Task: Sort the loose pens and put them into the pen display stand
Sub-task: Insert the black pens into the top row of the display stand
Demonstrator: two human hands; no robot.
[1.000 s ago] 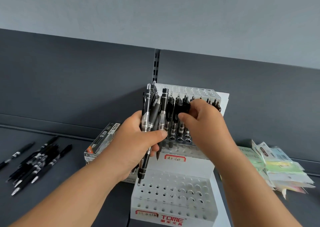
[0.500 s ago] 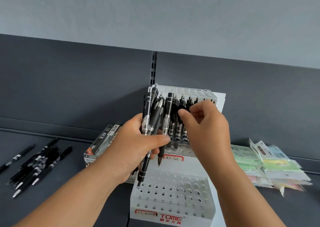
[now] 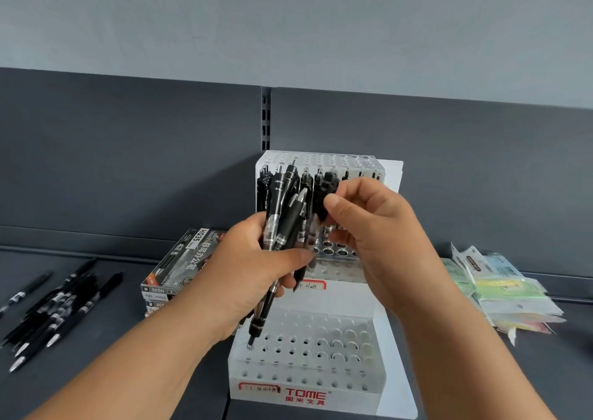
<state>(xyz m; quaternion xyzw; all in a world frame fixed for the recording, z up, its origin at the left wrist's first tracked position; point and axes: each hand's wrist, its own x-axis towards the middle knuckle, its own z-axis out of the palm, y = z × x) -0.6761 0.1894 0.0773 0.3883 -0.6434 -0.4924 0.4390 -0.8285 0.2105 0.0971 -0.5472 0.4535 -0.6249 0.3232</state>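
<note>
A clear tiered pen display stand (image 3: pixel 308 368) marked TOME sits in front of me on the dark shelf. Its upper tier holds several black pens (image 3: pixel 329 185) upright; the lower tier's holes are bare. My left hand (image 3: pixel 256 275) grips a bundle of black pens (image 3: pixel 284 223), tips pointing down over the lower tier. My right hand (image 3: pixel 375 230) pinches the top of one black pen standing in the upper tier, thumb and fingers curled round it. More loose black pens (image 3: pixel 54 313) lie in a heap on the shelf at far left.
A stack of pen boxes (image 3: pixel 179 268) labelled H035 lies left of the stand, behind my left wrist. A pile of pastel plastic packets (image 3: pixel 500 288) lies at right. The dark back panel rises right behind the stand.
My right hand drew back a little from the upper-tier pens and now pinches one pen top. The left hand's bundle holds about the same place; the view dipped slightly.
</note>
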